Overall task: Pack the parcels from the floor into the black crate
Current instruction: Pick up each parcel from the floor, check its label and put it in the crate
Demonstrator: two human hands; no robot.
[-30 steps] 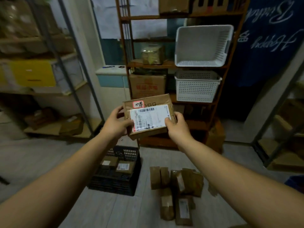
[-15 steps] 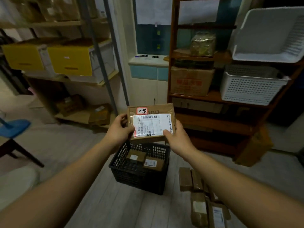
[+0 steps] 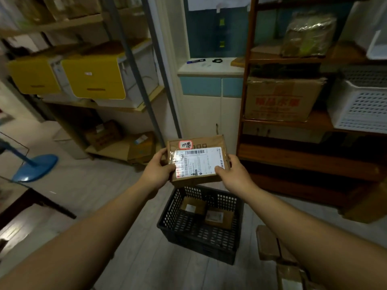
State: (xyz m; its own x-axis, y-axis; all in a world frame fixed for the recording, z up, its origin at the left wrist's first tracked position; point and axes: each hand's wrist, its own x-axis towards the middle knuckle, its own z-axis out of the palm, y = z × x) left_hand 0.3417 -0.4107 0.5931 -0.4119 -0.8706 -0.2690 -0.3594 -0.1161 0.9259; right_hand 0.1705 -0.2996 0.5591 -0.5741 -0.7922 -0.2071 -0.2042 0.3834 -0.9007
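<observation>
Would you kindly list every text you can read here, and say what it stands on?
"C507", within a code on the white label of the held parcel; its other print is too small.
Red sticker on that parcel: handwritten, unreadable.
Large carton: red characters, blurred.
Labels in the black crate: too small.

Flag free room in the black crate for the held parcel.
Black crate: two parcels take the middle and right; a bare strip shows along its left wall. Floor left of it is bare; floor parcels crowd its right.
</observation>
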